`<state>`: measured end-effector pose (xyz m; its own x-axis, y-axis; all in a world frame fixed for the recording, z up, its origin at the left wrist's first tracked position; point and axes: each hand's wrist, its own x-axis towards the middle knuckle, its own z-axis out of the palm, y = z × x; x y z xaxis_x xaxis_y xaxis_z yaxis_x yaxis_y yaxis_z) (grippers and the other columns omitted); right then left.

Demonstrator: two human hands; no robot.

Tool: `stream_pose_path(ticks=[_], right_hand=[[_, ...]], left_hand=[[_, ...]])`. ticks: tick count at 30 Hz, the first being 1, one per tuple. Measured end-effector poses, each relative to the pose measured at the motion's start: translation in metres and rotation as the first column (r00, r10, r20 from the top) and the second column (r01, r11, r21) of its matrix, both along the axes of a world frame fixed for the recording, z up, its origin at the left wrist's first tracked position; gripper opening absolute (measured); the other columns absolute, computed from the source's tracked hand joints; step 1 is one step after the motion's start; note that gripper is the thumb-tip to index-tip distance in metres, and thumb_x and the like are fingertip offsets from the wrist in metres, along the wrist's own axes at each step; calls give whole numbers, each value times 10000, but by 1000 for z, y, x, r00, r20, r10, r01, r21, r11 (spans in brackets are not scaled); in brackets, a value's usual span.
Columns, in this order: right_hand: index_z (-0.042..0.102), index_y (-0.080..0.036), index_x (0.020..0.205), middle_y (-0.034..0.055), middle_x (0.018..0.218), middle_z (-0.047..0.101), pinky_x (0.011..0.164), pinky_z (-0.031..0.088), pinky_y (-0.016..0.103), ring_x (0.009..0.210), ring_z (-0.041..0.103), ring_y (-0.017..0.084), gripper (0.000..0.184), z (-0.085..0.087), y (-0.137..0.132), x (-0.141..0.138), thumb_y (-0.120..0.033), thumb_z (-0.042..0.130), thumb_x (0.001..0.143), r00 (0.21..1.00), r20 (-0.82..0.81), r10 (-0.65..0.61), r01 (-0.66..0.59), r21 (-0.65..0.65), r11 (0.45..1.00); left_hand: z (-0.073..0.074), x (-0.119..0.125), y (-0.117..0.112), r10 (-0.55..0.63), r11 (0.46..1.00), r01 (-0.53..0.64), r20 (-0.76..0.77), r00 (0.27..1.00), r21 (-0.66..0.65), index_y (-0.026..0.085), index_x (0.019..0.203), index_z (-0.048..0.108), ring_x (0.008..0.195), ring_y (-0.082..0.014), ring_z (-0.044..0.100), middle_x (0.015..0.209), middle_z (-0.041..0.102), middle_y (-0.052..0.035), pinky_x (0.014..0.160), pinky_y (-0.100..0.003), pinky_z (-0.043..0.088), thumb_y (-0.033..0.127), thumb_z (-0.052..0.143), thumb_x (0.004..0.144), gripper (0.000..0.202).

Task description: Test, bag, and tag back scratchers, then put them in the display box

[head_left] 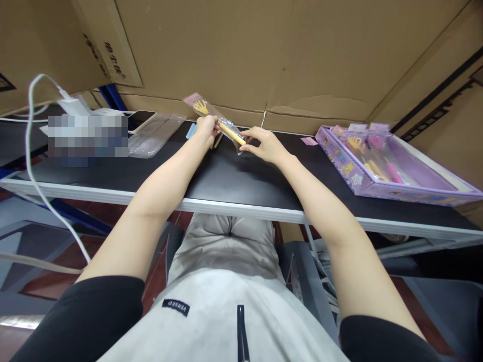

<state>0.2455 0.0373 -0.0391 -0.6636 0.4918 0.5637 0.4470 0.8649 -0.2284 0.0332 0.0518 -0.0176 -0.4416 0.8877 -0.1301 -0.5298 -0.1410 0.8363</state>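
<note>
A yellow back scratcher with a hand-shaped head, sealed in a clear plastic sleeve (231, 132) with a pink top, is held at a slant above the black tabletop. My left hand (207, 128) is closed around its middle, just below the yellow hand-shaped head (200, 106). At the lower end of the handle, my right hand (264, 143) pinches the sleeve between thumb and fingers. Beside my left hand lies a small light-blue item (191, 130). Thin dark sticks (218, 142), partly hidden, rest just under that hand.
On the right, an open purple display box (350, 183) holds several similar packets, yellow and pink. A pink card (309, 141) lies near it. At left are clear plastic bags (156, 134), a phone (141, 120) and a white charging cable (29, 130). Cardboard (241, 55) walls the back.
</note>
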Motion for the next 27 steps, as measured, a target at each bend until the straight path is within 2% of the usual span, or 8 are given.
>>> stream_pose_path(ticks=[6,14,18,22,24,27], right_hand=[[788,-212,1304,107,1105,777,969,580,482,924,703,269,530,-2,4,0,-601,775,943,999,-46,14,-15,-14,1000],[755,-221,1341,112,1150,726,952,587,493,960,689,275,562,-5,10,5,-631,748,958,1000,-30,-2,2,-27,1000],[719,-216,1404,160,1309,686,1038,575,547,1114,700,324,650,-4,10,6,-684,724,952,999,-8,-37,37,-3,999],[687,-207,1465,205,1470,645,1187,492,593,1358,636,372,696,0,4,4,-730,583,1017,996,-1,-92,92,30,995],[667,-212,1503,211,1530,626,1221,460,610,1427,604,379,698,1,0,3,-721,533,1044,991,7,-131,131,22,991],[639,-211,1553,218,1585,603,1233,446,637,1466,586,390,701,1,-4,3,-688,548,1047,983,26,-179,180,-15,984]], left_hand=[[1,0,-1,-22,1000,22,23,999,-13,207,733,469,421,-63,369,527,430,65,408,-160,274,-53,563,844,298],[-9,4,8,-73,997,74,-30,997,33,199,717,494,427,-64,396,543,477,54,420,-161,319,-28,615,839,284],[-10,0,7,-56,998,56,-133,989,-6,194,746,535,457,-72,473,587,552,34,435,-157,337,7,657,839,241],[-7,1,0,-54,998,47,-201,978,-43,209,786,544,485,-88,538,623,617,31,440,-160,350,21,731,780,265],[-6,4,-6,-77,997,71,-211,974,-39,220,796,544,489,-94,563,616,621,36,438,-165,351,21,751,764,289],[-6,9,-12,-144,990,142,-231,962,-26,221,825,573,499,-105,609,627,641,32,453,-177,387,33,786,747,294]])
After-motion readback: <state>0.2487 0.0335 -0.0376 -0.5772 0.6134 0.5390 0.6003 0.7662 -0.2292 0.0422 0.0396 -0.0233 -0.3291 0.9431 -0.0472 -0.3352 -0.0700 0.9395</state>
